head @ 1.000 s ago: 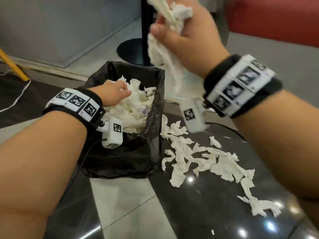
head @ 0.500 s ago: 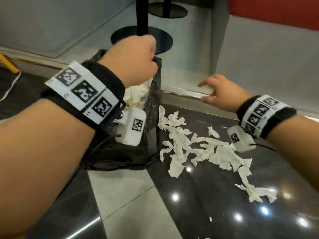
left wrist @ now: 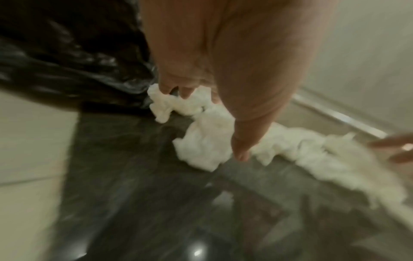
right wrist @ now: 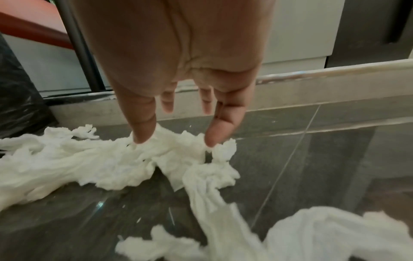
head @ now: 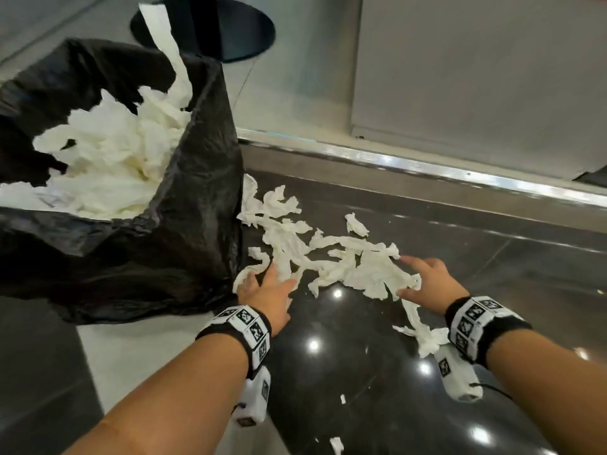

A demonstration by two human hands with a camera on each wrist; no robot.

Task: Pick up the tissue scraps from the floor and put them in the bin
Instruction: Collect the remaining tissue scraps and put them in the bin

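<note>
- Tissue scraps (head: pixel 328 257) lie in a loose white spread on the dark polished floor (head: pixel 361 372), running from the foot of the bin (head: pixel 164 251) out to the person's right.
- Both hands are down at the near edge of that spread, one at each end, with the bulk of the scraps between and just beyond the fingers.
- The left hand (head: pixel 269 293) lies with its fingers straight and spread on the end of the spread nearest the bin; the left wrist view shows fingertips (left wrist: pixel 240 151) touching the paper, nothing gathered into the palm.
- The right hand (head: pixel 427 284) is likewise spread and relaxed; in the right wrist view its thumb and little finger touch the crumpled tissue, the middle fingers held clear above it. It grips nothing.
- A long strip trails from the main spread back past the right wrist toward the person, ending in a crumpled piece (head: pixel 427 339) under the right wristband (head: pixel 476 326).
- One small scrap (head: pixel 356 223) lies apart, beyond the spread toward the metal threshold strip (head: pixel 427 169).
- A few tiny bits (head: pixel 336 444) lie nearer the person, on the dark tile.
- The bin, lined with a black plastic bag, stands just left of the spread, touching its nearest scraps; it already holds a heap of tissue (head: pixel 115 165), one strip (head: pixel 170 50) sticking up over the far rim.
- A round black stand base (head: pixel 230 31) sits on the floor beyond the bin.
</note>
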